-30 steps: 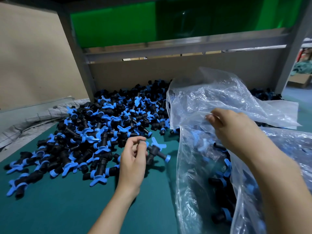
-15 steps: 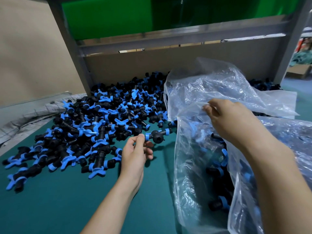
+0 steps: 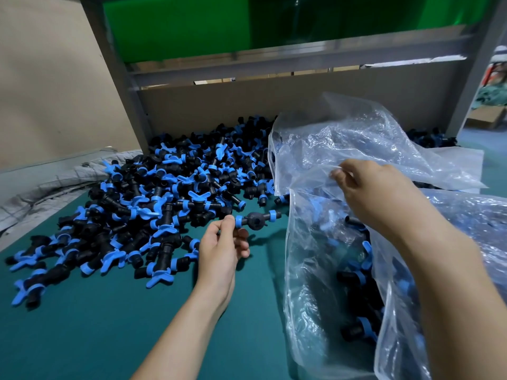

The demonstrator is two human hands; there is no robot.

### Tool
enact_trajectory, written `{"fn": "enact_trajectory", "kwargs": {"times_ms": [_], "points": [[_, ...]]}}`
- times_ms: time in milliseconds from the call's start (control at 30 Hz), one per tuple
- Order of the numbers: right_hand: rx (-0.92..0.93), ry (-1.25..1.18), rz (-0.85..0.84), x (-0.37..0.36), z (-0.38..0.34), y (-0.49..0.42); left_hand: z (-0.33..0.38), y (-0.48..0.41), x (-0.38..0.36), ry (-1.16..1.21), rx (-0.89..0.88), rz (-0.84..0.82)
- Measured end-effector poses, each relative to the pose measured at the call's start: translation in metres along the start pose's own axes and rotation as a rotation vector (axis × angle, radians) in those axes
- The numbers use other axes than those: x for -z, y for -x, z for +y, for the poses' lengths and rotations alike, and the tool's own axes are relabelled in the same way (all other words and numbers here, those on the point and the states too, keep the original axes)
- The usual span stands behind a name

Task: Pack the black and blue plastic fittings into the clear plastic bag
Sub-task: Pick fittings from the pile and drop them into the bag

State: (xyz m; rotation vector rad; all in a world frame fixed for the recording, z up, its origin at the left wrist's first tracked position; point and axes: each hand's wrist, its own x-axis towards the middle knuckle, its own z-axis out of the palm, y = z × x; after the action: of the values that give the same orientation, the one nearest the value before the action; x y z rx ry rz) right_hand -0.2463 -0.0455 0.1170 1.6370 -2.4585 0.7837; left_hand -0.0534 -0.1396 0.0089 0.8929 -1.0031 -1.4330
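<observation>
Left hand (image 3: 222, 250): thumb and forefinger pinched one end of a black plastic fitting with a round middle body and a blue collar at each end (image 3: 256, 220), the other fingers curled beneath it; the fitting was held level above the table, its free end pointing toward the right hand. Right hand (image 3: 375, 193): fingertips gripped a fold of the upper edge of a large, crinkled clear plastic bag (image 3: 315, 270) and held it raised, so that the mouth faced the left hand. Bagged fittings (image 3: 359, 281), black and blue: seen through the film below and near the right wrist, lying in the lower part of the bag; their number could not be told. Loose heap of black and blue plastic fittings (image 3: 170, 204), many with blue wing-shaped handles: spread ahead of and to the left of the left hand, its near edge just beside the fingers. Dark green table surface (image 3: 82, 325): under both forearms. Grey quilted cloth (image 3: 41, 187): far to the left of the left hand, at the table's edge. Brown cardboard panels (image 3: 49, 91) and grey metal frame (image 3: 274, 64): beyond the heap. Bright green sheet (image 3: 178, 23): above the frame's rail. A few more dark fittings (image 3: 430, 138): beyond the bag, past the right hand.
</observation>
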Motion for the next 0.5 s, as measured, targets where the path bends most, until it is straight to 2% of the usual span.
{"fn": "enact_trajectory", "kwargs": {"times_ms": [133,267,433,500], "points": [[-0.019,-0.026,0.026,0.001,-0.003,0.002,0.015,0.010,-0.002,0.061,-0.120,-0.080],[-0.032,-0.096,0.044,0.006,-0.007,0.001,0.028,0.039,-0.015,-0.071,-0.255,-0.259],[-0.031,-0.174,0.098,0.011,-0.007,0.001,0.025,0.072,-0.046,-0.172,-0.222,-0.334],[-0.011,-0.178,0.110,0.014,-0.007,0.000,0.018,0.075,-0.069,-0.158,-0.124,-0.373]]}}
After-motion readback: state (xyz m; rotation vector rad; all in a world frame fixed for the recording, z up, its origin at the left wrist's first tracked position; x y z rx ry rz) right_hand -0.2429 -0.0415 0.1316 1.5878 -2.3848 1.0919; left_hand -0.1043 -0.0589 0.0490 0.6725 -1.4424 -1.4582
